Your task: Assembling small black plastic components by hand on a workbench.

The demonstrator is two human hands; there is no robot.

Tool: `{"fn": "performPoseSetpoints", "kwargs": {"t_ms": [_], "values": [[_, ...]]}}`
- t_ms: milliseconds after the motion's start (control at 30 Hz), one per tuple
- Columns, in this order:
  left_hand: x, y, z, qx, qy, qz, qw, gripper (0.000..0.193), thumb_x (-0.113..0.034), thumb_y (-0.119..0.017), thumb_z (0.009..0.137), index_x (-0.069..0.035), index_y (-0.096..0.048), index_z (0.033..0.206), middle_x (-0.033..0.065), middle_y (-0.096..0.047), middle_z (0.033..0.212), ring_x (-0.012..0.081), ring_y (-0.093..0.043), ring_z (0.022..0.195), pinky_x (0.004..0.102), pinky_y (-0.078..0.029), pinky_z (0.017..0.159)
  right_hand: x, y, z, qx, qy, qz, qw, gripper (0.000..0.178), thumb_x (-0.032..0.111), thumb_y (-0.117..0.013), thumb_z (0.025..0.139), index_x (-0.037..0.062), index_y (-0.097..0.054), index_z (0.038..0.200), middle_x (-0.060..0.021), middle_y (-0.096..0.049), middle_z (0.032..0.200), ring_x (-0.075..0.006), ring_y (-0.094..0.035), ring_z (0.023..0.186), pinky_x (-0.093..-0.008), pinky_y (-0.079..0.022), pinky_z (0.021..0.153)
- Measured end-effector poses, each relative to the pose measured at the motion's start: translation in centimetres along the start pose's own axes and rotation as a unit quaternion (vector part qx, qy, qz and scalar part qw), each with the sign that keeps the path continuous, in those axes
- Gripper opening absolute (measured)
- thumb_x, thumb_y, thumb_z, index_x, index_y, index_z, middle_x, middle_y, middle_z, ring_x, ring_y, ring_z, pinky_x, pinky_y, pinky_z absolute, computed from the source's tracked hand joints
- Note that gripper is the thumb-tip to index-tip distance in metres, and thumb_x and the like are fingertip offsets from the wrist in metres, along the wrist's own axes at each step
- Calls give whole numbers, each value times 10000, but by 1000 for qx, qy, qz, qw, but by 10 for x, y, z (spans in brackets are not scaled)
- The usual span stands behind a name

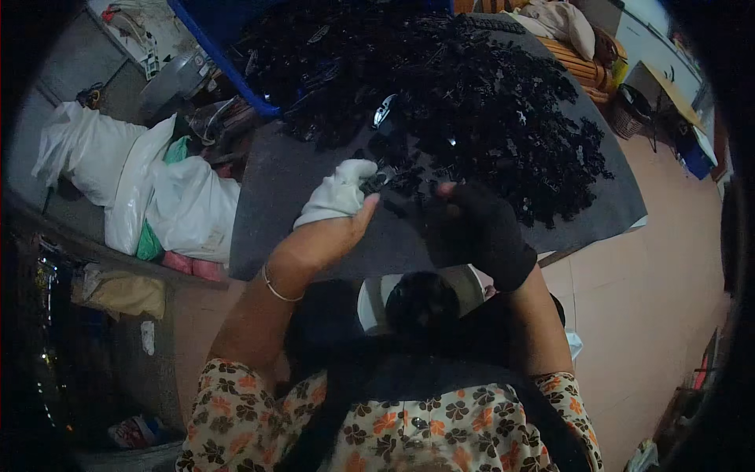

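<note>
My left hand (pixel 338 193), in a white glove with the thumb bare, pinches a small dark part (pixel 375 182) with a shiny spot; its kind is too dark to tell. My right hand (pixel 489 240), in a black glove with a bare fingertip, hovers to the right over the near edge of the grey tabletop (pixel 314 256). Its other fingers blend into the dark, so their grip is unclear. Just beyond both hands spreads a large heap of small black parts (pixel 503 126). One long glossy piece (pixel 383 112) reflects light near the heap's front.
A blue crate (pixel 224 59) lies tipped at the back left, with black parts at its mouth. White sacks (pixel 169 197) stand left of the table. Below the near edge is a white bucket (pixel 373 303) with something dark inside. A wicker basket (pixel 629 114) sits at the far right.
</note>
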State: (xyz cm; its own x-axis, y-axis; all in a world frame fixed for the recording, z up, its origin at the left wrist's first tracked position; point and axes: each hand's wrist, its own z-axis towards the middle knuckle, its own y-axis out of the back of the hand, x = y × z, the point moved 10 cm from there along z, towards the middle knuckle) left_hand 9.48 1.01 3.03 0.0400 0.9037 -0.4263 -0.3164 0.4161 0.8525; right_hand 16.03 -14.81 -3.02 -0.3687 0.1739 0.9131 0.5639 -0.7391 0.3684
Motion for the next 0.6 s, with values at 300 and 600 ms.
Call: {"fn": "performPoseSetpoints", "kwargs": {"t_ms": [300,600], "values": [[-37,-7,-15,116,-35,-83,989,262,-145,-633,801,-5,-610,1021,131,-620,968,218,-615,866,339,-495,739,73,-18,-21,-43,233,-86,968,140,33,-621,785,18,-570,914,-102,-619,905,-232,-617,769,-310,-503,663],[-42,0,-31,135,66,-317,937,280,-17,-577,851,51,-545,1120,127,-628,971,124,-627,805,240,-530,647,96,-16,-48,-137,387,-193,891,225,22,-652,697,53,-576,906,-111,-602,920,-265,-593,767,-353,-493,632]]}}
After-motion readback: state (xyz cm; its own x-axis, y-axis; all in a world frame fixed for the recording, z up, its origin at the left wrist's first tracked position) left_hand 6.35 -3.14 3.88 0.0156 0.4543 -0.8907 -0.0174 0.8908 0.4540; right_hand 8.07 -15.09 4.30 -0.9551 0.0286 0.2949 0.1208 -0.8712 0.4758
